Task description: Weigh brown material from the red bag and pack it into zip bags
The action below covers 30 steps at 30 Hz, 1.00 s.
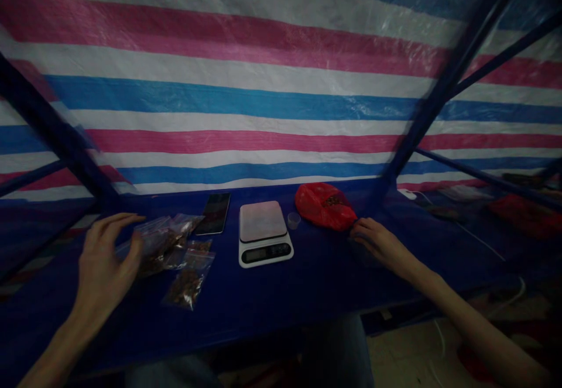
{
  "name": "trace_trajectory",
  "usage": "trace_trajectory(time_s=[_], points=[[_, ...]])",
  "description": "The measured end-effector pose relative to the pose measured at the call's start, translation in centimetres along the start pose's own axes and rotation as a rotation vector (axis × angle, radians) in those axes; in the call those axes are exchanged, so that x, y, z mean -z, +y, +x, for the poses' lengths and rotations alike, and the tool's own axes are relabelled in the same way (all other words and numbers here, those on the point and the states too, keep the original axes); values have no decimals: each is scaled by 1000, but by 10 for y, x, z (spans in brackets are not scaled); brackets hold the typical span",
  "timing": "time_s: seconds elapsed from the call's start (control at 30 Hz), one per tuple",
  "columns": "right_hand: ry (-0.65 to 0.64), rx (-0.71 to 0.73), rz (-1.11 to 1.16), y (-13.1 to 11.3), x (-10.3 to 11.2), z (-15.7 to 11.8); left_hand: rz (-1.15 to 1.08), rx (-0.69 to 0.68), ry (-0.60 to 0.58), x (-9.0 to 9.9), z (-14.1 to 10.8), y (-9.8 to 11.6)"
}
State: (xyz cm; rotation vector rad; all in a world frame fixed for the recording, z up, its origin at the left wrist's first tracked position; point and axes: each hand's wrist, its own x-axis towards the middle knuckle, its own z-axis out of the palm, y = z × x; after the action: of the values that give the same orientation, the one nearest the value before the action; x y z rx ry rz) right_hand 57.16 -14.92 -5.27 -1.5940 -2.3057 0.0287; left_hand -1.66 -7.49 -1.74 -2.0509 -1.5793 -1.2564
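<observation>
At the left, my left hand (109, 253) is held with thumb and fingers apart beside a pile of clear zip bags (162, 244) filled with small brown pieces. One more filled bag (188, 280) lies in front of the pile. My right hand (375, 239) has its fingers curled at the right edge of an open red plastic bag (322, 209), which holds brown pieces; something clear and faint is under the fingers, too dim to name. Between the hands sits a white digital scale (263, 224) with a bare platform. A small clear cup (294, 220) stands between scale and red bag.
A dark phone (213, 213) lies behind the bags on the blue table (263, 312). Blue metal posts (408, 130) rise at both sides before a striped sheet (246, 101). At right are a white cable and another red bag (524, 215).
</observation>
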Motion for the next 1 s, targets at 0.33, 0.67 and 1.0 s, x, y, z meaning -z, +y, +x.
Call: trace_trajectory(time_s=[0.33, 0.67, 1.0], points=[[208, -103, -57, -34, 53, 46, -191, -332, 39, -42, 59, 73], [-56, -256, -36, 13, 25, 132, -184, -369, -51, -94, 66, 33], [189, -127, 69, 24, -6, 136, -99, -463, -15, -85, 57, 30]])
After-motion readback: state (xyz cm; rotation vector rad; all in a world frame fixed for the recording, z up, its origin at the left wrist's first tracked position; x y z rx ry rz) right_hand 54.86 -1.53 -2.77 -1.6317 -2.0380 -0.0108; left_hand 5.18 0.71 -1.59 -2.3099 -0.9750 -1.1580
